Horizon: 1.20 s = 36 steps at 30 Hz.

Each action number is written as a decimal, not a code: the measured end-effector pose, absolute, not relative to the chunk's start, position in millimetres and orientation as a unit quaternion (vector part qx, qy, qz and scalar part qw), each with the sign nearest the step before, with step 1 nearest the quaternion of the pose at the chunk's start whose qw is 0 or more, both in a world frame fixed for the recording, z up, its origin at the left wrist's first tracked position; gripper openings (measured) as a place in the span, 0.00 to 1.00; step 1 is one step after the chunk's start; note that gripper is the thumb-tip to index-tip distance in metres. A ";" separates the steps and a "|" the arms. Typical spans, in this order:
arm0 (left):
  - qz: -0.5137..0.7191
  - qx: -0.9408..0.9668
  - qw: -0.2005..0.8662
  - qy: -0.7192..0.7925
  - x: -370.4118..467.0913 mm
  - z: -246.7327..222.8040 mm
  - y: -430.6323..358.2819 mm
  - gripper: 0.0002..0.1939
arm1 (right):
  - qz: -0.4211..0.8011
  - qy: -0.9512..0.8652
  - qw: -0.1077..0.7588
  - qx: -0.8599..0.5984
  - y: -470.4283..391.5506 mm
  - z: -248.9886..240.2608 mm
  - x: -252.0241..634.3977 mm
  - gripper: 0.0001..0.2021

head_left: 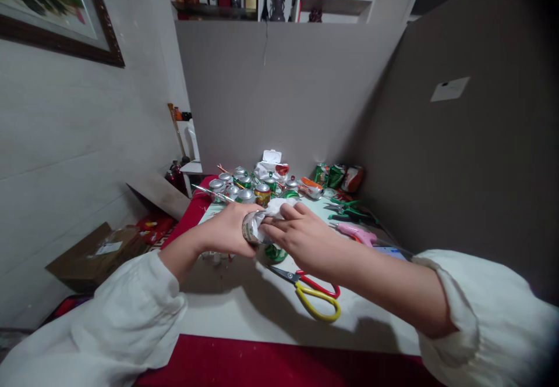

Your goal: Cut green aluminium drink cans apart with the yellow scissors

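Observation:
My left hand [231, 228] is wrapped round a cut can piece [250, 227] with a silvery inside, held above the white board. Beside it, my right hand [301, 237] grips a crumpled white tissue [276, 206] and presses its fingers at the can's opening. Below my hands lies a green can piece [275, 253]. Scissors [301, 282] with one red and one yellow handle rest on the board just in front, blades pointing left.
Several cans [247, 195] stand at the back beside a wipes pack [271, 169]. Green-handled pliers [347, 208] and a pink glue gun [358, 234] lie at the right. Grey panels rise behind and right. A cardboard box [98, 256] sits at the left.

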<state>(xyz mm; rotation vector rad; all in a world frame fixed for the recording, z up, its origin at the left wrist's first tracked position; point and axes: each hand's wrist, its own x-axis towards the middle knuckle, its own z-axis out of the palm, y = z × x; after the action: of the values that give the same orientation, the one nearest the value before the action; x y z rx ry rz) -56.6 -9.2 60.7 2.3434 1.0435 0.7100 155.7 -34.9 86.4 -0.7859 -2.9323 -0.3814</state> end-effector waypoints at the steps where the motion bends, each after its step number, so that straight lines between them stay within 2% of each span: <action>1: 0.263 0.856 0.231 0.381 -56.3 60.1 -9.3 0.25 | -0.112 -0.958 0.045 -0.261 -34.9 85.4 156.9 0.11; 6: 0.273 0.864 0.190 0.377 -55.2 59.8 -9.6 0.27 | -0.055 -0.954 0.052 -0.290 -39.5 82.7 159.2 0.16; 11: 0.244 0.881 0.176 0.365 -55.5 58.3 -10.0 0.25 | 0.075 -0.940 0.049 -0.330 -51.2 87.4 158.0 0.24; 15: 0.237 0.875 0.180 0.383 -57.1 56.8 -8.1 0.23 | 0.147 -0.926 0.119 -0.326 -50.4 90.9 161.3 0.27; 17: 0.256 0.867 0.166 0.393 -57.4 56.7 -6.5 0.23 | 0.096 -0.944 0.165 -0.271 -44.6 91.6 164.3 0.25; 19: 0.265 0.866 0.159 0.393 -57.2 56.4 -5.3 0.22 | 0.004 -0.964 0.172 -0.204 -36.8 90.9 167.7 0.22; 23: 0.271 0.862 0.159 0.398 -55.3 56.2 -6.4 0.21 | -0.168 -0.975 0.095 -0.112 -22.4 84.0 173.1 0.18; 27: 0.276 0.857 0.152 0.407 -53.3 58.8 -10.9 0.19 | -0.267 -0.954 0.066 -0.119 -14.3 76.0 174.0 0.20; 31: 0.295 0.845 0.149 0.421 -52.4 61.0 -13.4 0.19 | -0.294 -0.944 0.059 -0.140 -11.2 78.2 169.8 0.22; 36: 0.327 0.835 0.140 0.419 -52.9 62.6 -15.3 0.24 | -0.223 -0.959 0.043 -0.168 -13.2 87.1 162.4 0.20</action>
<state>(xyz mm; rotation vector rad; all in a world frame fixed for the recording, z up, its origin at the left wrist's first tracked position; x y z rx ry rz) -52.9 -15.3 62.6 2.4134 1.2119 0.9448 162.4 -13.2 87.1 -0.5142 -2.9334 -0.6805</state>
